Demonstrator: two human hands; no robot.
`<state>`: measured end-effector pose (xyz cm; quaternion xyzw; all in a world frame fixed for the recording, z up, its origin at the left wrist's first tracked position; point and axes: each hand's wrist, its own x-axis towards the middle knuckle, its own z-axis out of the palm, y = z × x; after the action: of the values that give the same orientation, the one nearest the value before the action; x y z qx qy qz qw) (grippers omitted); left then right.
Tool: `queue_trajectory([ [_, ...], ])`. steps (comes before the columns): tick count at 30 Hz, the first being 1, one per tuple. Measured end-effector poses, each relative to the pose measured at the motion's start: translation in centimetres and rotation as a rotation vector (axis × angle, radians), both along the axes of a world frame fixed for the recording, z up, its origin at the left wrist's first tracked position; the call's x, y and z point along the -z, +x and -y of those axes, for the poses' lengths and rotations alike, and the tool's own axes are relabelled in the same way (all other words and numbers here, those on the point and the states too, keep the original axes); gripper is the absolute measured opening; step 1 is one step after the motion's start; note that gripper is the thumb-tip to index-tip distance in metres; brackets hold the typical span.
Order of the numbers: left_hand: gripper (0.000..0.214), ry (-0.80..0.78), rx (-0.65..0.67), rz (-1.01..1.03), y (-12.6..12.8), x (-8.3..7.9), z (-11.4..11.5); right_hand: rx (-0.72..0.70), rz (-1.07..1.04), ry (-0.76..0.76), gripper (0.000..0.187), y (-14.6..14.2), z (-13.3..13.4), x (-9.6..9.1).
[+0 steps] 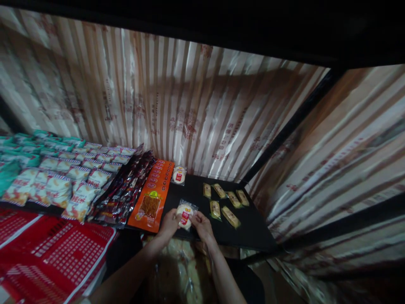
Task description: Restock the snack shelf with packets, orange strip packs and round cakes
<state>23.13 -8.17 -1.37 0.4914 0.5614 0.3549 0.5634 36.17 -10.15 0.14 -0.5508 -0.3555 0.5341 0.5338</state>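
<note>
Between my two hands is a round white packaged snack (184,216) with a red label, in a clear wrapper. My left hand (170,223) grips its left edge, and the fingers of my right hand (201,224) pinch its right edge. It is over the front part of the black shelf (190,190); whether it touches the surface I cannot tell. Behind it, near the back edge, lies a similar round white packaged snack (179,175). An orange snack packet (151,196) lies just left of my left hand. To the right are several small yellowish wrapped snacks (233,199).
Dark glossy packets (125,190) lie in a row left of the orange one, then white chip bags (60,188) and green bags (28,152). A red perforated basket (69,249) stands front left. Clear-bagged goods (180,270) sit below the shelf. Printed sheeting (190,105) hangs behind.
</note>
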Motion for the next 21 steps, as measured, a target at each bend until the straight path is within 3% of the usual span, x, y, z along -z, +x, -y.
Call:
queue_trajectory([
  [5, 0.021, 0.116, 0.058, -0.498, -0.3, -1.2, -0.9, 0.002, 0.045, 0.033, 0.042, 0.0, -1.6, 0.6],
  [8, 0.024, 0.167, 0.064, -0.685, -0.3, -2.0, -1.1, 0.006, 0.108, 0.029, 0.038, 0.2, -2.3, 1.0],
  [14, 0.025, 0.205, 0.022, -0.706, 0.1, -2.1, -1.9, 0.052, 0.151, 0.044, 0.034, 0.2, -3.6, 1.8],
  [21, 0.035, 0.213, -0.064, -0.618, 0.7, -0.9, -3.4, 0.066, 0.365, 0.036, 0.024, 0.4, -6.0, 2.6],
])
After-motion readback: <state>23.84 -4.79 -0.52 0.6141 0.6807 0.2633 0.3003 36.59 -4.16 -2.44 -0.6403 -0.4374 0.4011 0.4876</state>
